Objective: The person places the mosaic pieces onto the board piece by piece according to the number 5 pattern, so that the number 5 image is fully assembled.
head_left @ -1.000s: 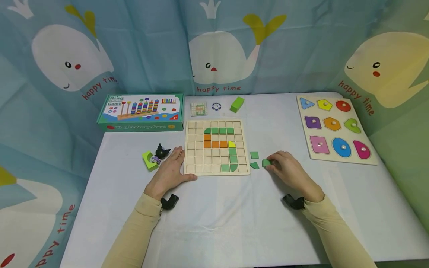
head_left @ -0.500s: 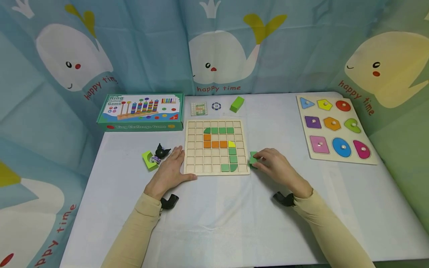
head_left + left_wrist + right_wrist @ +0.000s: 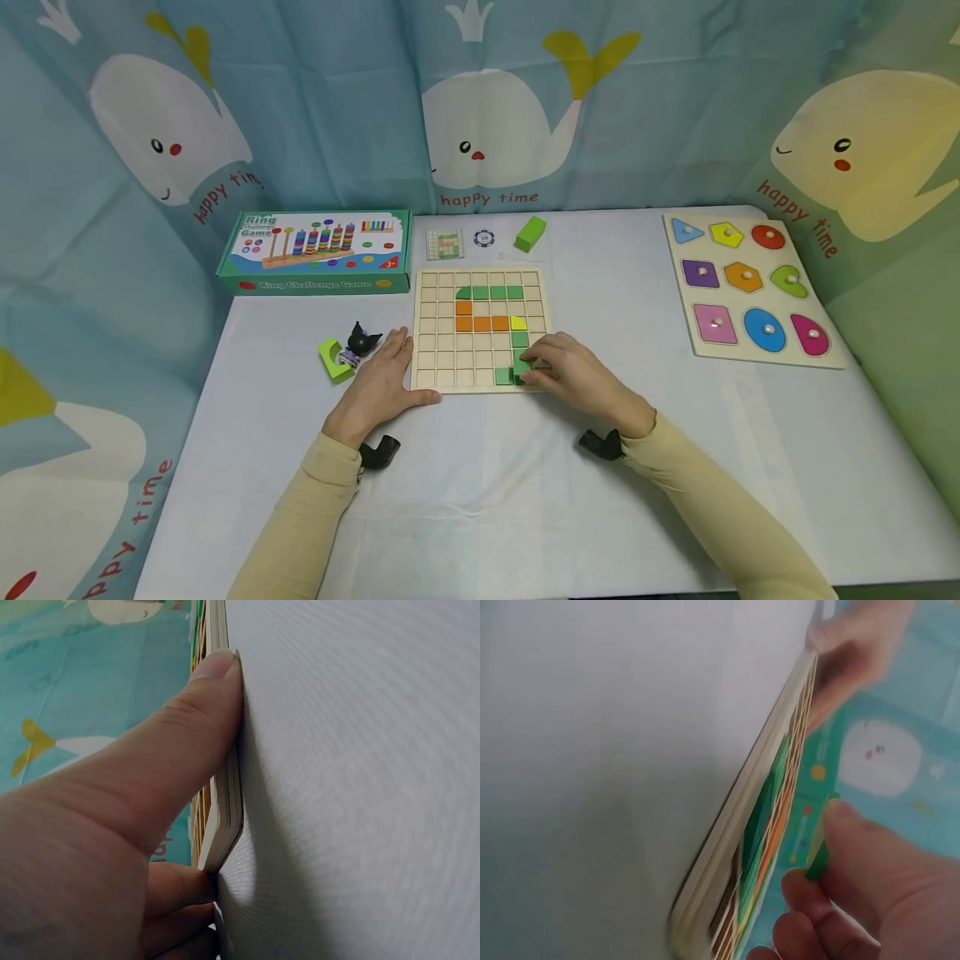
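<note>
A wooden grid board [image 3: 438, 354] lies mid-table. Set in its squares are a green row [image 3: 491, 292], several orange tiles [image 3: 482, 323], a yellow tile [image 3: 518, 322] and more green tiles down the right. My left hand [image 3: 382, 379] rests with straight fingers along the board's left edge, thumb at the front left corner. In the left wrist view that thumb [image 3: 202, 712] touches the board's side. Over the board's lower right, my right hand [image 3: 581, 379] pinches a small green tile [image 3: 819, 862] between thumb and index finger, held above the surface.
A black-headed figurine [image 3: 362, 342] and a lime-green arch block [image 3: 333, 360] lie left of my left hand. Behind the board are a game box [image 3: 315, 283], a pattern card [image 3: 446, 244], a chip [image 3: 484, 238] and a green block [image 3: 530, 234]. A shape puzzle [image 3: 750, 304] lies right.
My right hand has carried the green tile left from the table to over the board. It now covers the place where two loose green pieces lay. My left hand has stayed still.
</note>
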`<state>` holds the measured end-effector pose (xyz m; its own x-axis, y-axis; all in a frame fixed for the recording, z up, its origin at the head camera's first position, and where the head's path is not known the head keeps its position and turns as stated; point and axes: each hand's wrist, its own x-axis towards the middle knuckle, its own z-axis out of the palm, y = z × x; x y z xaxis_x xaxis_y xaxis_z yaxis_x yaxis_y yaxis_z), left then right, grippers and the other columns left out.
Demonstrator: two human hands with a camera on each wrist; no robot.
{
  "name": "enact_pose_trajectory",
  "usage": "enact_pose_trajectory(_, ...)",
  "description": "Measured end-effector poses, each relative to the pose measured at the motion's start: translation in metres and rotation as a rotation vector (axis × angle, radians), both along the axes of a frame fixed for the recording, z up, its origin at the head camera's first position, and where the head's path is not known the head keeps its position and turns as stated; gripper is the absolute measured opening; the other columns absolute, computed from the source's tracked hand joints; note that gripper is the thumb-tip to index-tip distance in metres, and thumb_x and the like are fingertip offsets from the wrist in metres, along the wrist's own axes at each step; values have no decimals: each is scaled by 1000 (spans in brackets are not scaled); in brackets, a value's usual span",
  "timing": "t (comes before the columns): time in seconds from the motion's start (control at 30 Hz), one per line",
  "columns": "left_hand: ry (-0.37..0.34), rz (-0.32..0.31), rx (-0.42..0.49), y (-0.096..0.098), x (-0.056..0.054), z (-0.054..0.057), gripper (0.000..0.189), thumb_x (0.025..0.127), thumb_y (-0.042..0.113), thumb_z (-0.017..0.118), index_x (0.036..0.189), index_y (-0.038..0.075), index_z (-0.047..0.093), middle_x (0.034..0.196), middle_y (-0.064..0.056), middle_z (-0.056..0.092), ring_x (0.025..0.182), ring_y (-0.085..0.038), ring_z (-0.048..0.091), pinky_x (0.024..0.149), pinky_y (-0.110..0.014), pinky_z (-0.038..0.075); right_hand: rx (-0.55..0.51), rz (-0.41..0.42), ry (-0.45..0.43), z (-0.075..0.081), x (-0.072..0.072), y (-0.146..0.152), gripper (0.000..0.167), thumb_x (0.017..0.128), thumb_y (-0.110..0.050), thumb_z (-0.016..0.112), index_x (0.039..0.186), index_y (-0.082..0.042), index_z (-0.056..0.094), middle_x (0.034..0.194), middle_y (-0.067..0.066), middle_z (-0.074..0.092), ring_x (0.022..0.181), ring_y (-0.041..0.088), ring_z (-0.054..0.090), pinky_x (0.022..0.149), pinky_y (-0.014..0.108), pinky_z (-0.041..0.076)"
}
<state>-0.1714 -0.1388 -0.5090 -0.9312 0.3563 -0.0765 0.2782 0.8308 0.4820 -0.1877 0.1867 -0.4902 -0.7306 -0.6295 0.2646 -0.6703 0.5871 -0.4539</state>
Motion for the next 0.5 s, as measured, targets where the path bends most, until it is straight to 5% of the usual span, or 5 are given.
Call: enact_pose_trajectory(0.5, 6, -9, 6, 0, 0, 0, 106, 78, 56, 76, 148, -9, 30, 156, -25, 20, 145, -37, 14, 115, -47, 19, 77, 61, -3, 3, -4, -40, 20, 86, -18, 78, 101, -5, 74, 97, 1, 66, 93, 19, 57, 82, 33, 48)
